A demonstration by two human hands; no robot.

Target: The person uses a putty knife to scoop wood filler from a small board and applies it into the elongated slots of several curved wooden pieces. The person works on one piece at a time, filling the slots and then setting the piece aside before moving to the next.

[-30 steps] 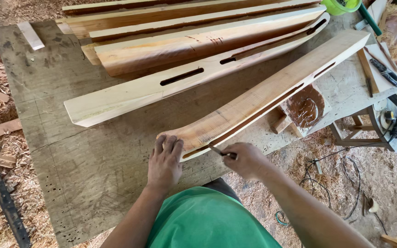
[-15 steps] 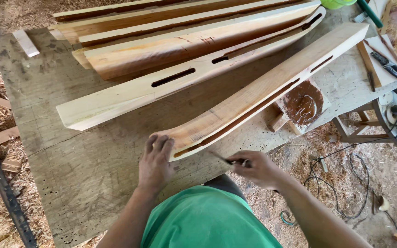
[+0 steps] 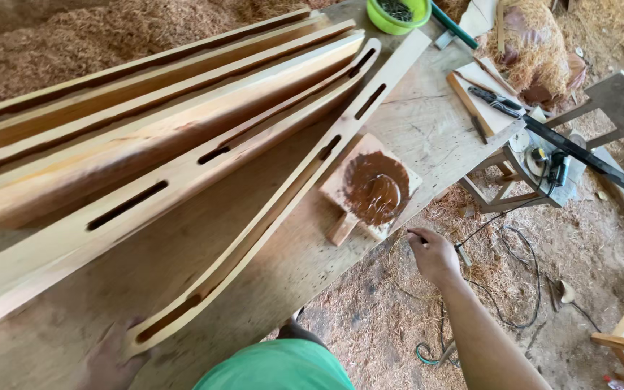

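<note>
A long curved wooden piece (image 3: 283,198) with slots lies on its edge across the plywood bench (image 3: 427,137). My left hand (image 3: 113,354) rests on the bench at the near end of that piece, touching it. My right hand (image 3: 433,254) hovers off the bench edge, fingers pinched on a thin dark tool whose tip points toward a small board (image 3: 341,184) smeared with brown paste (image 3: 375,189). More curved slotted wooden pieces (image 3: 146,144) are stacked on the far side of the bench.
A green bowl (image 3: 399,13) sits at the bench's far end, with a flat board (image 3: 484,112) and pliers (image 3: 496,101) near the right corner. A stand with a power tool (image 3: 554,167) is beside the bench. Sawdust and cables cover the floor.
My right hand has left the near end of the curved piece and moved right toward the brown paste board. The view swung right. My left hand stays at the piece's near end.
</note>
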